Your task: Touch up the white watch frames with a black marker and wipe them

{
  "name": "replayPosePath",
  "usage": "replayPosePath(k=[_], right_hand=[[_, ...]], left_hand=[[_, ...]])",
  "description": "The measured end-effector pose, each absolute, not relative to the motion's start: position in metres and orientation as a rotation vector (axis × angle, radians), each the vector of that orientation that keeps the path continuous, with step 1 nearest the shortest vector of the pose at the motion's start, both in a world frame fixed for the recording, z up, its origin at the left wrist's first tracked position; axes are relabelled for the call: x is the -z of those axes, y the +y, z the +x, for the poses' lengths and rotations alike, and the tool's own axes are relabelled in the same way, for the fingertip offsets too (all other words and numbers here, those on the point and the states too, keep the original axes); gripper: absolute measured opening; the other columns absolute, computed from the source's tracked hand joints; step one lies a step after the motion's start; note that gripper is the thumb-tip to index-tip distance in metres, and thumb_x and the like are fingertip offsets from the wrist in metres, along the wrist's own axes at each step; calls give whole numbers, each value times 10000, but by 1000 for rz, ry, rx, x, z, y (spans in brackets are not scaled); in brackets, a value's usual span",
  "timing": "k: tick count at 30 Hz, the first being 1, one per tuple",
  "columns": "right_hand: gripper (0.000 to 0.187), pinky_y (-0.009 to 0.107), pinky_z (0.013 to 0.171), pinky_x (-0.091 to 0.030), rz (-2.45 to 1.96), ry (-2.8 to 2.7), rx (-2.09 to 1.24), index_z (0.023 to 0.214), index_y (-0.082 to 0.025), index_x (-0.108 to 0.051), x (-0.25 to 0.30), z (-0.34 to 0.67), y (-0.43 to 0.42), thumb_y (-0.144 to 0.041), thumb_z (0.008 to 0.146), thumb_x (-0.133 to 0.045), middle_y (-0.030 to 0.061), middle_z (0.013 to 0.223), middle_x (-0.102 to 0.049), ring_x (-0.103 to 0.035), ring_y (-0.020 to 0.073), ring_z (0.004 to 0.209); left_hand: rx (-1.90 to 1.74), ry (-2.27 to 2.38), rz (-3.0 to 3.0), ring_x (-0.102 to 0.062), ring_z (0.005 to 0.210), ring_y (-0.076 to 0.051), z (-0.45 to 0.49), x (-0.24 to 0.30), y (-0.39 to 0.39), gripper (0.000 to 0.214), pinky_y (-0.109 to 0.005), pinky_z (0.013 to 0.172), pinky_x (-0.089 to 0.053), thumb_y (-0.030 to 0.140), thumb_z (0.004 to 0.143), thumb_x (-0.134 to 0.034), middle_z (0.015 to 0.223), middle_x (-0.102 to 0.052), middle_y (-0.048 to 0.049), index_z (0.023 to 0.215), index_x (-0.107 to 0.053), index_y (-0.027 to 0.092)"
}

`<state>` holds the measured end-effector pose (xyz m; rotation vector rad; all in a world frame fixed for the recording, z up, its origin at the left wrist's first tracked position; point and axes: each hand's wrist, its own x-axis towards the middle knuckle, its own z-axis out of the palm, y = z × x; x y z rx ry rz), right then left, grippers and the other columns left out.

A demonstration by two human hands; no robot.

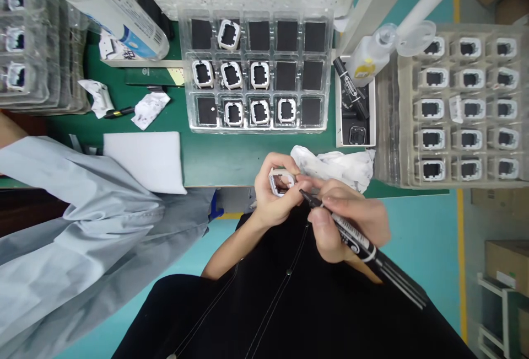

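Note:
Between the fingers and thumb of my left hand [275, 196] is a small white frame [273, 183], rounded square with an open middle. My right hand [351, 218] grips a black marker pen [359, 246], its dark tip pointing at the left thumb, close beside the frame. Whether the tip touches the frame I cannot tell. Beyond my hands lies a clear plastic tray [258, 129] with dark-lined pockets. Several similar white frames [260, 75] sit in it, while other pockets show only the dark lining. A crumpled white cloth [334, 167] lies just past my right hand.
Stacked trays of frames stand at right [448, 180] and left [41, 100]. A white box [372, 127] holds markers and a bottle [367, 61]. A large bottle [124, 17] leans at upper left. A white pad [142, 160] lies near a co-worker's grey sleeve [82, 182].

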<state>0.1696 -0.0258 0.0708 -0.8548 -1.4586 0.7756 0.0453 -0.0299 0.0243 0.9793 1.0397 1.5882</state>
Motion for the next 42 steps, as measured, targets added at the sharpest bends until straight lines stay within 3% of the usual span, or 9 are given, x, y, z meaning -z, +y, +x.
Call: replayPosePath(k=[3,9,13,19,23,27,31,35,42], right_hand=[[161,477,778,-814,-746,-1349,-775,1122,-277,-742,-59,166,-16,-180,995,-760,-81,671,-662,-663,159,510],[152,490,758,-779,-857,-1229,-952,1123,-313,-681,-53,166,-21,-248,1031,-782,-53,810,-756,-673,171,538],[144,518,794,-787,-895,-1252,-906,1105,-315,-662,-52,165,-22,-277,1033,-780,-54,799,-748,-639,164,512],[135,461,729,-776,-883,-1273,-907,1113,-315,-658,-47,166,-19,-299,1043,-772,-53,801,-743,-638,157,519],[128,461,757,-769,-859,-1271,-917,1097,-312,-679,-48,168,-18,-269,1032,-780,-63,745,-714,-674,168,568],[142,471,787,-771,-901,-1260,-888,1099,-310,-688,-42,173,-18,-271,1018,-798,-68,713,-691,-738,192,620],[140,467,767,-755,-909,-1158,-822,1044,-280,-719,-25,180,-10,-230,981,-833,-108,598,-598,-682,181,531],[163,435,672,-719,-939,-1064,-804,950,-265,-691,-3,185,2,-292,985,-848,-119,574,-579,-621,163,463],[170,414,669,-680,-940,-1032,-853,943,-276,-685,17,187,7,-291,988,-849,-104,572,-596,-620,175,508]], left_hand=[[-1561,1159,984,-407,473,-50,47,-38,-25,440,-219,442,-337,540,963,-955,731,-553,80,1025,-630,252],[-1468,1187,998,-390,509,-65,47,-40,-29,235,-206,476,-338,348,1047,-858,702,-510,88,1092,-646,257],[-1450,1197,1002,-403,513,-66,47,-41,-30,236,-208,484,-345,339,1042,-855,716,-527,84,1097,-639,259],[-1445,1179,971,-364,509,-69,47,-46,-29,221,-215,487,-314,330,1045,-847,670,-463,98,1091,-644,258],[-1407,1185,901,-294,515,-72,47,-47,-28,232,-228,491,-264,365,1046,-848,645,-392,105,1083,-645,258],[-1338,1111,809,-297,458,-66,47,-41,-24,336,-224,445,-260,505,1040,-855,612,-373,121,1087,-618,271],[-1346,1143,729,-358,376,-72,44,-32,-20,465,-211,399,-304,576,996,-884,537,-461,156,1154,-556,286],[-1436,1380,686,-409,366,-80,25,-30,-11,501,-203,394,-301,610,1007,-864,562,-617,132,1161,-510,291],[-1506,1818,965,-536,519,-117,-50,-22,19,548,-254,546,-427,698,1001,-842,677,-619,86,1026,-492,277]])
